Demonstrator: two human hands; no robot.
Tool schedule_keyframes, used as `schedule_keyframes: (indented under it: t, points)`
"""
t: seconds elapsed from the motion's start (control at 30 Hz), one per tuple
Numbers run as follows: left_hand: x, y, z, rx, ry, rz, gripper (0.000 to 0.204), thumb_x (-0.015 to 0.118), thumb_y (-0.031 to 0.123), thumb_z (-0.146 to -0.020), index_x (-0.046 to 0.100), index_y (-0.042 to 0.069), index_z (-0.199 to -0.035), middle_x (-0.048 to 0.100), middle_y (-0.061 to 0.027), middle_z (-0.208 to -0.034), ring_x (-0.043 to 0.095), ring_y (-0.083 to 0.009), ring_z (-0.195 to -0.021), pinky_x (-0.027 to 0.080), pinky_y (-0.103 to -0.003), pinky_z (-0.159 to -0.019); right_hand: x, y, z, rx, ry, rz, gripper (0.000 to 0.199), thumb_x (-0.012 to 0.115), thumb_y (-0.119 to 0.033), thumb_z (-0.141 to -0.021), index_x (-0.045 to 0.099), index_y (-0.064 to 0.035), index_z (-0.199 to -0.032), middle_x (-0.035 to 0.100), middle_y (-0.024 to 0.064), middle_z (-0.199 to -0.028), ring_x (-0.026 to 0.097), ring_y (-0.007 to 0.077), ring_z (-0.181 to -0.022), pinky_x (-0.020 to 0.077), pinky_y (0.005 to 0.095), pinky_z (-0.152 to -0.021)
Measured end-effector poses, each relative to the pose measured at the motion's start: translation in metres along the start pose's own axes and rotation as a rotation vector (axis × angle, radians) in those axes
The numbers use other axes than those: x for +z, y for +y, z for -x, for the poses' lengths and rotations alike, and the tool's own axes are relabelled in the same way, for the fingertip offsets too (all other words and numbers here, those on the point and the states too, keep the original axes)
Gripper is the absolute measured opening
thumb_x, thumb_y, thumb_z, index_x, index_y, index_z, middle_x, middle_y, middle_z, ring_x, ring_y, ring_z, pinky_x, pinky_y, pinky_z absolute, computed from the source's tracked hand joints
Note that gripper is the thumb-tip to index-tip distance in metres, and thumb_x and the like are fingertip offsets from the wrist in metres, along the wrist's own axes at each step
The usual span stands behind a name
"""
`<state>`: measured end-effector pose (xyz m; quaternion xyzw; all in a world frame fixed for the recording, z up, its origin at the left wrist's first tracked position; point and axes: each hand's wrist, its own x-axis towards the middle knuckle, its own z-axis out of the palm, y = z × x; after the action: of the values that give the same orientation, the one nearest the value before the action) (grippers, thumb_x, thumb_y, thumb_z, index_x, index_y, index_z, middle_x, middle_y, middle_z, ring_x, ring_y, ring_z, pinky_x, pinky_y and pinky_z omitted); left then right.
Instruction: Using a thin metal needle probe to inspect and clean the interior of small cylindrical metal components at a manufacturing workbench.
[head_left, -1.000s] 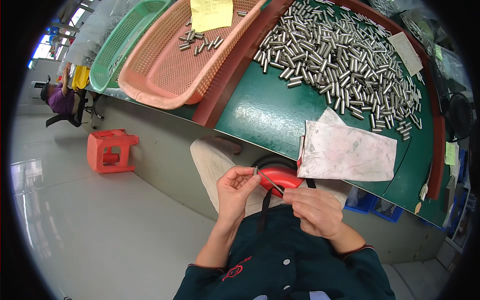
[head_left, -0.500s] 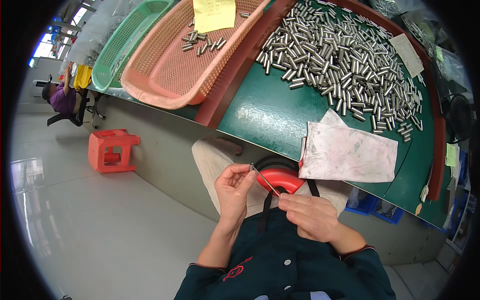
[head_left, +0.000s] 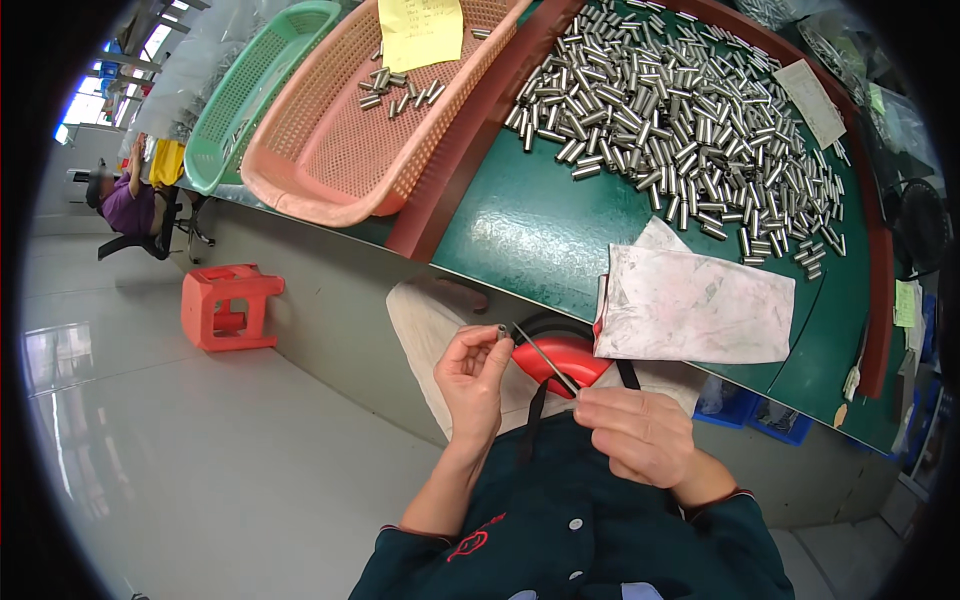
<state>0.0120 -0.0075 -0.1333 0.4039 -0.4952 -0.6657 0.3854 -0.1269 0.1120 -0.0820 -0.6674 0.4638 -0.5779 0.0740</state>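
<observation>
left hand (head_left: 472, 375) is pinching small metal tube (head_left: 501, 331); right hand (head_left: 640, 435), at 3 o'clock, is gripping thin rod (head_left: 545, 358) w/ fingertips.

A small silver tube (head_left: 502, 331) sits upright-ish at the top of the left fingertips, over the lap. A thin dark rod (head_left: 545, 359) slants from the tube down-right to the right fingers, crossing a red bowl (head_left: 560, 358) below the surface edge.

A yellow paper label (head_left: 421, 32) lies in the pink basket (head_left: 330, 170); a white slip (head_left: 815, 100) lies among metal pins (head_left: 680, 120).
</observation>
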Motion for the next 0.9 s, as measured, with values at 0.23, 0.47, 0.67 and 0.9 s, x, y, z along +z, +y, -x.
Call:
schedule_keyframes:
  t: [0.23,0.47,0.67,0.9]
  points:
    - [0.0023,-0.0023,0.0035,-0.053,-0.029,0.001,0.013,0.058,-0.008,-0.075,0.057,-0.002,-0.085,0.054,-0.0031,-0.083,0.05,-0.0083,-0.074,0.04,-0.019,-0.068,0.0063,0.0033,0.0036,0.048,0.049,0.035,0.026,0.06,0.005,-0.066,0.054,0.0056,-0.092,0.06,0.02,-0.09,0.061,0.0337,-0.085,0.0523,0.0372,-0.07]
    - [0.0018,-0.0025,0.0032,-0.037,-0.053,-0.058,0.012,0.058,-0.009,-0.074,0.057,-0.002,-0.085,0.053,-0.0029,-0.081,0.05,-0.0082,-0.074,0.04,-0.019,-0.068,0.0071,0.0029,0.0029,0.064,0.063,0.065,0.027,0.058,0.008,-0.065,0.054,0.0052,-0.091,0.061,0.0189,-0.09,0.061,0.0329,-0.083,0.0523,0.0364,-0.07]
    - [-0.002,-0.0026,0.003,0.041,-0.098,-0.167,0.014,0.059,-0.011,-0.073,0.057,-0.004,-0.084,0.053,-0.0046,-0.081,0.049,-0.0094,-0.074,0.039,-0.02,-0.066,0.0087,0.005,0.0044,0.09,0.092,0.085,0.027,0.06,0.007,-0.066,0.054,0.0035,-0.092,0.061,0.0176,-0.09,0.062,0.0304,-0.082,0.0525,0.0345,-0.069]
    - [-0.0021,-0.0012,0.0076,0.147,-0.183,-0.333,0.015,0.061,-0.008,-0.07,0.059,-0.005,-0.085,0.052,-0.0073,-0.081,0.05,-0.0109,-0.07,0.041,-0.02,-0.064,0.0092,0.0038,0.0067,0.092,0.186,0.035,0.031,0.068,0.001,-0.065,0.054,0.0025,-0.093,0.062,0.0161,-0.086,0.063,0.0285,-0.078,0.0531,0.0323,-0.064]
